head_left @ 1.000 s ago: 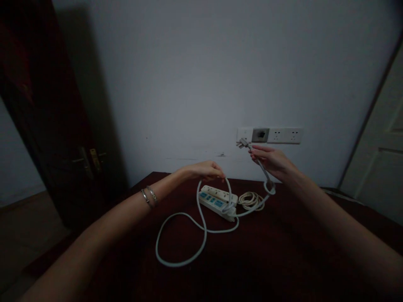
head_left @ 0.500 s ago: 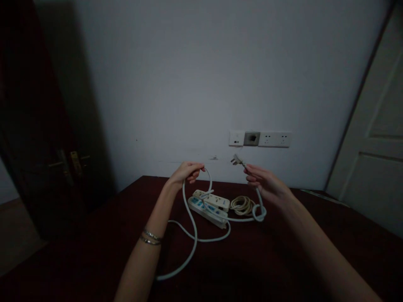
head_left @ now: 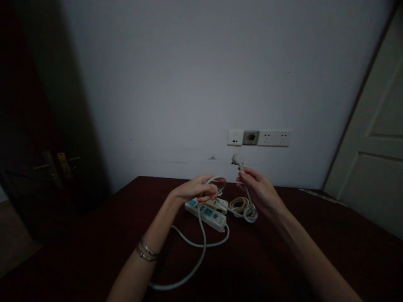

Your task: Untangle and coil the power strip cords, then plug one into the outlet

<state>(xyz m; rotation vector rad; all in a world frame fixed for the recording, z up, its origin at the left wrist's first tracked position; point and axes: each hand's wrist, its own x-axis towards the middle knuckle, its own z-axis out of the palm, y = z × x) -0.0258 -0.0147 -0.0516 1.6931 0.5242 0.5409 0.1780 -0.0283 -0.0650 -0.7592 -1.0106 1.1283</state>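
My right hand (head_left: 256,184) pinches the white cord just below its plug (head_left: 238,159), whose head is raised in front of the wall. From there the cord drops to a loop (head_left: 251,214) near the table. My left hand (head_left: 201,191) is closed on another stretch of the white cord (head_left: 203,235), which arcs over its fingers and hangs down toward the table. Below and behind the left hand lies a white power strip with blue sockets (head_left: 209,214). A second, cream power strip (head_left: 220,204) sits against its far side, partly hidden by the hand.
A coiled beige cord (head_left: 238,205) lies right of the strips on the dark red table (head_left: 277,251). Wall sockets (head_left: 273,138) and a grey plate (head_left: 251,137) are on the wall behind. A pale door (head_left: 371,167) stands at right, a dark door (head_left: 28,167) at left.
My left hand has moved right and down, over the strips, with the cord now curved across its fingers. My right hand has shifted slightly left, and the plug has turned.
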